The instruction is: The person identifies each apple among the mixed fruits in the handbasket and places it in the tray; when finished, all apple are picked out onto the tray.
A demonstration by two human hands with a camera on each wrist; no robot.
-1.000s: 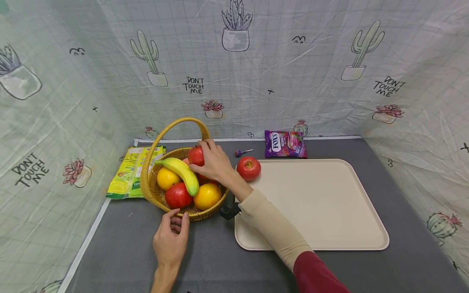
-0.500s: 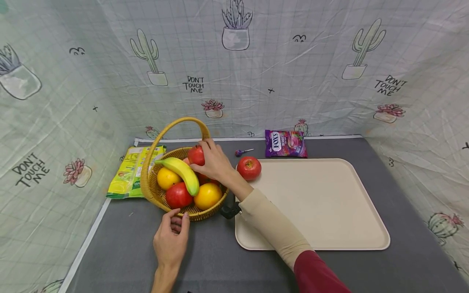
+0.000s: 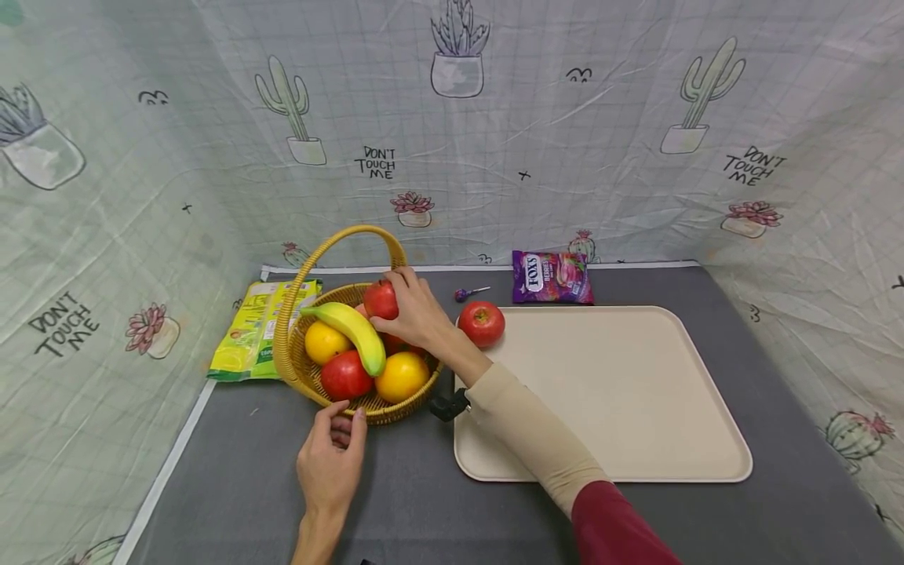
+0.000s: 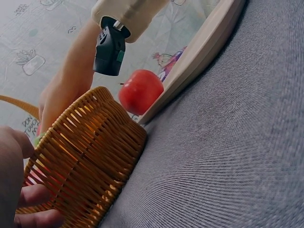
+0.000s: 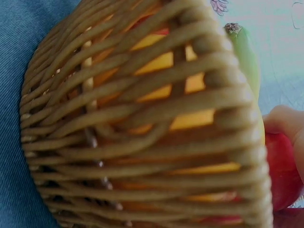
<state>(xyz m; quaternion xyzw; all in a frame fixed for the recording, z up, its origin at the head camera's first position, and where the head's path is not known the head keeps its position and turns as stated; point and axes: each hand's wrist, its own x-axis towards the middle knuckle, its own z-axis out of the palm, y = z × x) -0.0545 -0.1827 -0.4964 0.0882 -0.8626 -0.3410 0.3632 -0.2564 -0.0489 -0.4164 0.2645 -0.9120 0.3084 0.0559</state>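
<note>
The right hand (image 3: 418, 315) gripped a red apple (image 3: 380, 300) with curled fingers and thumb, in the wicker basket (image 3: 404, 410) ahead of the left hand (image 3: 330, 457) — that one slack, loosely bent, holding nothing, at the near rim.

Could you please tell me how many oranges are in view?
2: one orange left of the banana in the basket, another orange right of the banana's near end. More may be hidden beneath.
</note>
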